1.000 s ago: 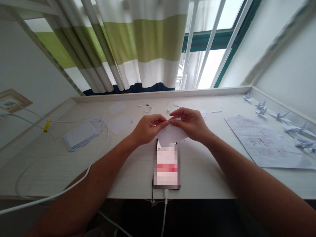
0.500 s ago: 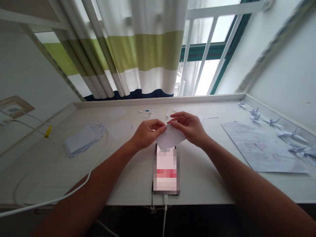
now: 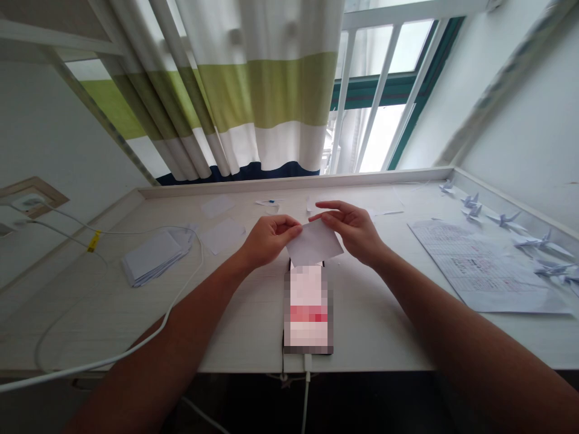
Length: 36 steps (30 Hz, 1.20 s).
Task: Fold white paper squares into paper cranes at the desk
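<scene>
Small paper (image 3: 315, 242) pinched along its far edge

A pale desk (image 3: 375, 337) spreads beneath the left hand (image 3: 271, 238) and right hand (image 3: 355, 228); its raised back rim lies well beyond them, its near edge well back towards the body. Right of the right hand is a marked sheet (image 3: 479, 265), with folded paper birds (image 3: 538, 242) past it. A paper stack (image 3: 156, 253) sits well left of the left hand, so sideways room looks ample. A phone (image 3: 308, 307) lies bodyward of both hands, its top end overlapped by the paper. A white cable (image 3: 58, 377) crosses the left forearm and might snag. Thumbs and fingers grip the paper, which should be light, flexible and easily creased; hold its margins lightly.
</scene>
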Tool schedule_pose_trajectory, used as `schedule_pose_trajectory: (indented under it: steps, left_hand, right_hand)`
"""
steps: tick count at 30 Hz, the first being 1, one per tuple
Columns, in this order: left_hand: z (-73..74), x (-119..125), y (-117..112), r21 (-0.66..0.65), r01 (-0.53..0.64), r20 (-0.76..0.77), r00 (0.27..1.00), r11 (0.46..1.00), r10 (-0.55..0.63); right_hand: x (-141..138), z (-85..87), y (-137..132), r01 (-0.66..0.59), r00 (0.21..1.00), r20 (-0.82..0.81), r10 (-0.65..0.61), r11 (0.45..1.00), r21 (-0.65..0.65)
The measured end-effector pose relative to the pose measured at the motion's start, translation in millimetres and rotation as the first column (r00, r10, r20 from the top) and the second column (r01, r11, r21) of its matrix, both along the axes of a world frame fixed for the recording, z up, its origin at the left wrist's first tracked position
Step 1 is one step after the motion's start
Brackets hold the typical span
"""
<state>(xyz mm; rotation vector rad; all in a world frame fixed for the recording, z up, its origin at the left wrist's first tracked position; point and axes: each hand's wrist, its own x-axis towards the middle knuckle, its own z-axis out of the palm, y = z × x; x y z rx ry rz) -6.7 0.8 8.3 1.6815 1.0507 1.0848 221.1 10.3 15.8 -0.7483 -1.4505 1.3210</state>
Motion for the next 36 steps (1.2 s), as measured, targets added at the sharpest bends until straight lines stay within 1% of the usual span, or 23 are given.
schedule_pose_trajectory:
  steps: [4, 6, 8, 12, 18, 24, 30, 36]
  left_hand:
    - [2.8, -3.7, 3.2, -0.051, -0.08, 0.065, 0.994, 0.995, 0.084]
    - [5.3, -4.6, 3.4, -0.085, -0.098, 0.129, 0.986, 0.992, 0.109]
    - [7.1, -4.3, 3.0, -0.123, -0.094, 0.176, 0.978, 0.988, 0.115]
    - [7.5, -1.5, 1.5, -0.146, -0.074, 0.18, 0.979, 0.986, 0.1]
    - [5.1, 0.1, -0.2, -0.072, -0.021, 0.087, 0.996, 0.997, 0.027]
    - [5.0, -1.4, 0.6, -0.061, -0.023, 0.093, 0.995, 0.998, 0.029]
    - [5.2, -2.2, 1.3, -0.045, -0.036, 0.093, 0.995, 0.998, 0.04]
    - [2.8, -3.8, 2.5, -0.036, -0.03, 0.068, 0.997, 0.999, 0.033]
  right_hand:
    - [4.9, 1.3, 5.0, 0.189, 0.982, -0.031, -0.188, 0.981, 0.045]
    - [6.2, 1.8, 6.2, 0.244, 0.969, -0.047, -0.242, 0.969, 0.045]
    - [6.3, 1.6, 6.5, 0.269, 0.962, -0.045, -0.268, 0.962, 0.04]
    - [5.2, -1.0, 6.6, 0.281, 0.96, -0.02, -0.281, 0.959, 0.039]
    - [3.2, -0.7, 4.6, 0.299, 0.954, -0.004, -0.3, 0.952, 0.059]
    - [0.3, 4.6, -0.2, 0.314, 0.949, -0.014, -0.313, 0.949, 0.039]
    - [1.7, 4.0, -1.2, 0.304, 0.952, 0.013, -0.307, 0.949, 0.082]
    - [0.5, 3.5, -2.2, 0.307, 0.95, 0.022, -0.31, 0.948, 0.08]
